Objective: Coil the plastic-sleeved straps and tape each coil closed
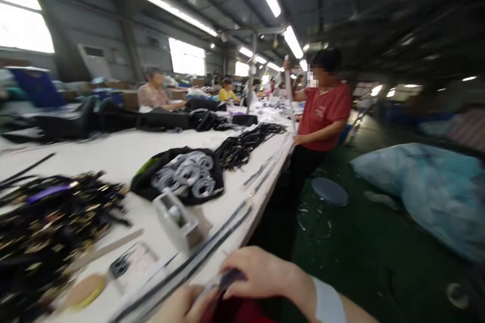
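Both hands are busy with one small dark bit [232, 277]. It is low down, in front of the person, just by the edge of the white counter [121, 154]. The right hand [261, 272] grips it with bent fingers and thumb. The left hand [182, 305] seems to pinch the pale end of it, but that part is blurry and the hand is cut off at the bottom. I can't tell just what the bit is, or if it is part of something longer.

The step now looks like close finger work, with the bit kept between the two hands. I think the next move needs a firm pinch from each hand, and a good look down to see how the two ends lie.

Close to the left hand, long strips [189, 265] lie along the counter. Past them stands a tape holder [178, 222]. A phone [131, 265] and a round thing [85, 290] lie to the left, by a big pile of dark straps [56, 222]. Farther up, a black bag [142, 181] holds grey rolls [187, 169]. These all sit apart from the hands.
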Motion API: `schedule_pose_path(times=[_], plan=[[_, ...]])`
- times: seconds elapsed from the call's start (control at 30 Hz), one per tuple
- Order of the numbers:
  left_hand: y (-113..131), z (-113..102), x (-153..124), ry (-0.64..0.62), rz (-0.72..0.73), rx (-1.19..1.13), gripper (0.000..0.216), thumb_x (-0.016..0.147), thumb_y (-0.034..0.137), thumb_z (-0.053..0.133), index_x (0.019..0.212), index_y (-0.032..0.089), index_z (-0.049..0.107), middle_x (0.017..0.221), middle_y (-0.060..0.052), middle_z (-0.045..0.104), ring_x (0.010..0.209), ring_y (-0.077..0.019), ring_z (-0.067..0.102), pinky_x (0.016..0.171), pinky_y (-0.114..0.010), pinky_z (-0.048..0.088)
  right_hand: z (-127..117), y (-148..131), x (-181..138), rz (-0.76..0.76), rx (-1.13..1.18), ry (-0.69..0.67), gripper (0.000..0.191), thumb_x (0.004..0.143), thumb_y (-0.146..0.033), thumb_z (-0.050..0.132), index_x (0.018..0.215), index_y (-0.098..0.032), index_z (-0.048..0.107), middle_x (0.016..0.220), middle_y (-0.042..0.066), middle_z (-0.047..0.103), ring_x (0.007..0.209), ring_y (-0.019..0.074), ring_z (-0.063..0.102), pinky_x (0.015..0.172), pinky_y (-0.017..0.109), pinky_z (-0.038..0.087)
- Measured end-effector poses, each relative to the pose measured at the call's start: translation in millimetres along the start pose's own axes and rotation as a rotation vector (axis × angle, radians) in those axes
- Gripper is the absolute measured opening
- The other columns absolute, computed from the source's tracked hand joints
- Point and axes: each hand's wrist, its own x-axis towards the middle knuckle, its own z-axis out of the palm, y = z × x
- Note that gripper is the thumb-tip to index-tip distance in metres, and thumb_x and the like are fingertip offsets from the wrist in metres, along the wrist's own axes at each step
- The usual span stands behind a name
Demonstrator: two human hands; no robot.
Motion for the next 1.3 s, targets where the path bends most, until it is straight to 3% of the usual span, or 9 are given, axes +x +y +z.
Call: schedule_pose_path(times=[0.1, 0.2, 0.33, 0.47, 0.67, 0.83, 1.0, 1.1, 1.3], plan=[[-24, -13, -11, -0.329, 0.14, -0.205, 0.043, 0.085, 0.058, 0.056, 0.076, 0.017, 0.063, 0.063, 0.002, 0.055, 0.055, -0.0128, 0.045, 0.05, -0.02, 0.035, -8, -8, -11, 0.008, 0.123, -0.098, 0.014, 0.093, -0.025, 0.055, 0.095, -0.019, 0.068, 0.095, 0.005, 0.072, 0.088, 0.0206, 0.065, 0.08, 0.029, 0.047], [-38, -18, -8, -0.22, 0.221, -0.103, 0.053, 0.065, 0.065, 0.075, 0.083, 0.018, 0.058, 0.073, 0.0, 0.055, 0.062, -0.0144, 0.044, 0.054, -0.023, 0.029, -17, 7, -13, -0.008, 0.266, -0.375, 0.024, 0.098, -0.031, 0.046, 0.087, -0.019, 0.063, 0.073, 0.001, 0.069, 0.055, 0.0129, 0.058, 0.051, 0.021, 0.043], [-41, -13, -7, -0.224, 0.362, -0.04, 0.05, 0.079, 0.069, 0.06, 0.082, 0.019, 0.056, 0.072, -0.002, 0.054, 0.058, -0.0148, 0.043, 0.053, -0.025, 0.027, -11, 31, -17, 0.169, 0.622, -0.689, 0.038, 0.1, -0.051, 0.04, 0.096, -0.018, 0.059, 0.064, -0.001, 0.066, 0.037, 0.0068, 0.04, 0.037, 0.018, 0.026], [-38, -7, -14, -0.247, 0.491, -0.011, 0.05, 0.088, 0.068, 0.046, 0.079, 0.02, 0.057, 0.068, -0.003, 0.056, 0.054, -0.0144, 0.041, 0.051, -0.026, 0.025, -1, 39, -20, 0.282, 0.774, -0.774, 0.041, 0.097, -0.056, 0.042, 0.097, -0.018, 0.056, 0.071, 0.002, 0.071, 0.037, 0.0066, 0.044, 0.038, 0.018, 0.027], [-39, -8, -15, -0.292, 0.462, -0.061, 0.05, 0.094, 0.058, 0.044, 0.065, 0.02, 0.058, 0.05, 0.001, 0.042, 0.044, -0.0107, 0.019, 0.047, -0.027, 0.018, 9, 19, -23, 0.077, 0.493, -0.59, 0.036, 0.08, -0.034, 0.074, 0.11, -0.02, 0.06, 0.097, 0.004, 0.072, 0.082, 0.0198, 0.066, 0.071, 0.027, 0.05], [-43, -11, -11, -0.611, 0.288, -0.409, 0.051, 0.094, 0.058, 0.043, 0.07, 0.017, 0.062, 0.053, 0.002, 0.047, 0.046, -0.008, 0.037, 0.048, -0.021, 0.031, 18, 14, -20, -0.016, 0.225, -0.322, 0.021, 0.091, -0.022, 0.052, 0.104, -0.023, 0.068, 0.101, 0.005, 0.07, 0.092, 0.023, 0.063, 0.085, 0.034, 0.048], [-45, -16, -10, -0.807, 0.095, -0.919, 0.056, 0.069, 0.069, 0.071, 0.085, 0.017, 0.065, 0.055, 0.005, 0.05, 0.046, -0.0089, 0.047, 0.049, -0.022, 0.045, 10, 6, -11, -0.087, 0.396, -0.218, 0.025, 0.095, -0.027, 0.043, 0.094, -0.021, 0.067, 0.091, 0.004, 0.067, 0.086, 0.0209, 0.06, 0.078, 0.029, 0.047], [-46, -18, -10, -0.842, 0.092, -1.169, 0.056, 0.074, 0.071, 0.065, 0.082, 0.015, 0.065, 0.041, 0.008, 0.039, 0.037, -0.0071, 0.037, 0.05, -0.023, 0.047, 11, -4, -7, -0.094, 0.502, -0.104, 0.032, 0.098, -0.04, 0.038, 0.093, -0.019, 0.063, 0.081, 0.003, 0.063, 0.075, 0.0198, 0.058, 0.067, 0.028, 0.045], [-51, -23, -6, -0.82, 0.072, -1.208, 0.06, 0.071, 0.073, 0.066, 0.076, 0.014, 0.065, 0.034, 0.009, 0.036, 0.031, -0.0061, 0.03, 0.045, -0.023, 0.045, 15, -10, 0, -0.072, 0.419, -0.189, 0.042, 0.1, -0.051, 0.039, 0.076, -0.021, 0.055, 0.054, -0.004, 0.05, 0.05, 0.0135, 0.045, 0.052, 0.026, 0.033]])
